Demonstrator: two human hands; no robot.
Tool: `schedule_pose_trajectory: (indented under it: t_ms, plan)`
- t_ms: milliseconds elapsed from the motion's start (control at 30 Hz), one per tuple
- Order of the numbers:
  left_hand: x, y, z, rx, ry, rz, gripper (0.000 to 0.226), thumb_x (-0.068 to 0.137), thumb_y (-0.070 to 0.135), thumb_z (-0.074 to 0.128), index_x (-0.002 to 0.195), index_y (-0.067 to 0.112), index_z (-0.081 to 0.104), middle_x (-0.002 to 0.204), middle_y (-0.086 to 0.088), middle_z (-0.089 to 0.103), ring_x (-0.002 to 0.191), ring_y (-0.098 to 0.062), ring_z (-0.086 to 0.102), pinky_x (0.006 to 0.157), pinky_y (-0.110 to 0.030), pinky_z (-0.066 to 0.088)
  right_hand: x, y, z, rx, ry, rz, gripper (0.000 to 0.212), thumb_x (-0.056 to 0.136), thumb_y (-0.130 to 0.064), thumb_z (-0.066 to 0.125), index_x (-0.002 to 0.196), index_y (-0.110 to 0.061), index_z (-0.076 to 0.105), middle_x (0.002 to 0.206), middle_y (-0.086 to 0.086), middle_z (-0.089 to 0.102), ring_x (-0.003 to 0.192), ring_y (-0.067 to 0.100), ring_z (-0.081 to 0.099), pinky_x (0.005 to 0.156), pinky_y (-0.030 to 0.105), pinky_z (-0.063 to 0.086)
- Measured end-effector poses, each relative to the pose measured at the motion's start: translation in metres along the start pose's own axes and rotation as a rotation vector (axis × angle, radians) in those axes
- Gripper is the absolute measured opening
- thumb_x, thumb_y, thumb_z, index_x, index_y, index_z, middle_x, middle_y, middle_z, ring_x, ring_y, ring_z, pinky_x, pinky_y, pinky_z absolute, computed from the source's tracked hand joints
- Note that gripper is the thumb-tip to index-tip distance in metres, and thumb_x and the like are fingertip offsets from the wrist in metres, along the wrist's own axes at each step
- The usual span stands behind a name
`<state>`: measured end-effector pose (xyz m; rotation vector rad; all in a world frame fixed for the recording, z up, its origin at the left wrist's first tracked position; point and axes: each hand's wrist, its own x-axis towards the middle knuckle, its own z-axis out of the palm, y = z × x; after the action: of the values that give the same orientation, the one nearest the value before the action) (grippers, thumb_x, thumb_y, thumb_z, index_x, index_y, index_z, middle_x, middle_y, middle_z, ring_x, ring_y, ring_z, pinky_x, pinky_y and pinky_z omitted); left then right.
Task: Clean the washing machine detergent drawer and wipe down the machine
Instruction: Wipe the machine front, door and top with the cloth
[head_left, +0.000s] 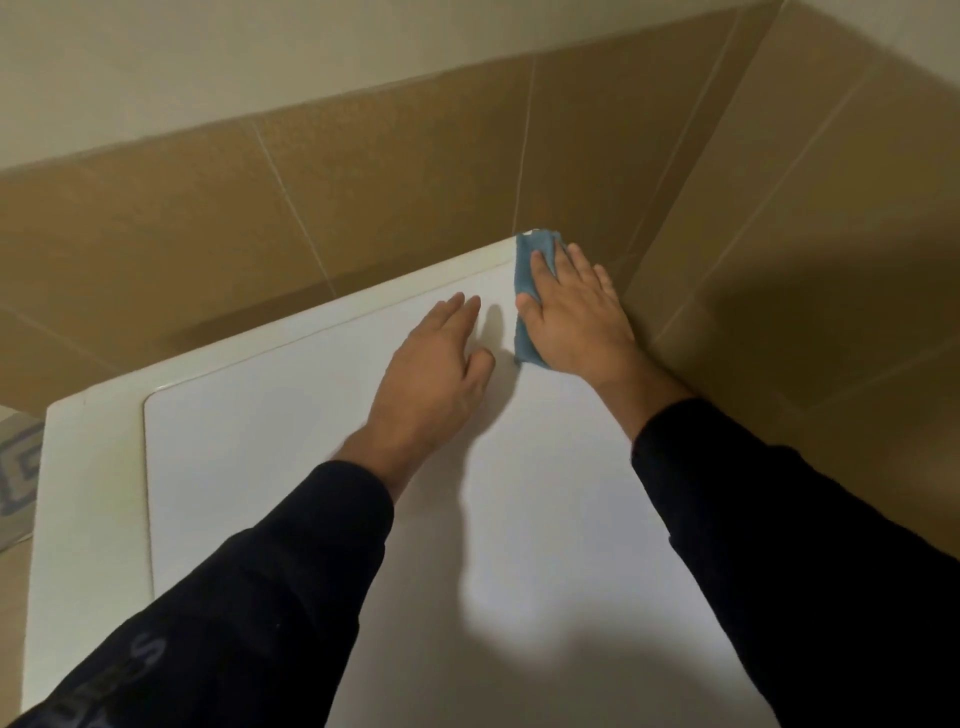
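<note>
Tiled wall (363, 171): tan tiles with pale grout lines, filling the upper half of the frame and turning a corner at the upper right; a plain cream band runs above the tiles.

Washing machine top (291, 467): a white flat panel set in a cream rim, spreading from centre frame down to the lower edge. Its far right corner sits tight in the wall corner. The detergent drawer is not in view.

My sleeves (270, 597): black, long, entering from the lower left and lower right; the left one carries faint lettering I cannot read.

Patterned floor covering (18, 467): a grey and beige strip at the left edge, below the machine's rim.

My left hand (441, 364): centre frame, palm down on the machine top, fingers straight and close together, thumb out to the right. This grip is spread flat and holds nothing.

My right hand (574, 317): just right of the left hand, near the far right corner of the top. Fingers are straight, palm pressing flat on the cloth; the grip is spread, not pinching.

Blue cloth (527, 270): folded, lying under my right hand at the machine's far right corner, its left edge and far end showing past my fingers.
</note>
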<state>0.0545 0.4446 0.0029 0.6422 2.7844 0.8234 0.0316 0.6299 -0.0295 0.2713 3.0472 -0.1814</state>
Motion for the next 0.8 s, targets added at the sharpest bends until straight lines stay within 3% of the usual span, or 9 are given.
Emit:
schedule_pose_trajectory:
  t_ms: [200,433,667,800]
  plan:
    - [0.017,-0.002,-0.002,-0.032,0.019,0.012,0.056,0.098,0.021,0.044,0.153,0.014,0.031,0.16,-0.004,0.028,0.148,-0.017,0.023,0.118,-0.028,0.018,0.054,-0.017,-0.004,0.018,0.013,0.002,0.06,0.104,-0.044,0.017,0.157,-0.016,0.014,0.165,0.007,0.01,0.152,0.024,0.002,0.123,0.043,0.003]
    - [0.017,-0.015,-0.012,-0.067,0.065,-0.019,0.055,0.099,0.023,0.045,0.153,0.017,0.032,0.16,0.0,0.028,0.147,-0.015,0.024,0.117,-0.026,0.018,0.014,-0.021,0.001,-0.048,0.017,-0.11,0.064,0.104,-0.048,0.016,0.158,-0.015,0.007,0.166,0.008,0.003,0.152,0.023,-0.002,0.123,0.042,0.0]
    - [-0.001,-0.028,-0.019,-0.071,0.087,-0.044,0.054,0.1,0.022,0.044,0.152,0.017,0.033,0.159,0.0,0.03,0.146,-0.016,0.026,0.118,-0.031,0.022,0.056,-0.046,-0.001,-0.001,0.031,0.015,0.063,0.102,-0.047,0.02,0.157,-0.016,0.015,0.165,0.009,0.012,0.152,0.027,0.004,0.123,0.044,0.003]
    - [-0.012,-0.026,-0.018,-0.077,0.099,-0.051,0.053,0.1,0.022,0.044,0.152,0.015,0.033,0.158,-0.001,0.032,0.146,-0.016,0.028,0.117,-0.029,0.022,0.031,-0.058,0.001,0.003,-0.001,-0.132,0.061,0.104,-0.046,0.017,0.158,-0.019,0.007,0.166,0.004,0.001,0.152,0.023,-0.004,0.123,0.043,-0.001]
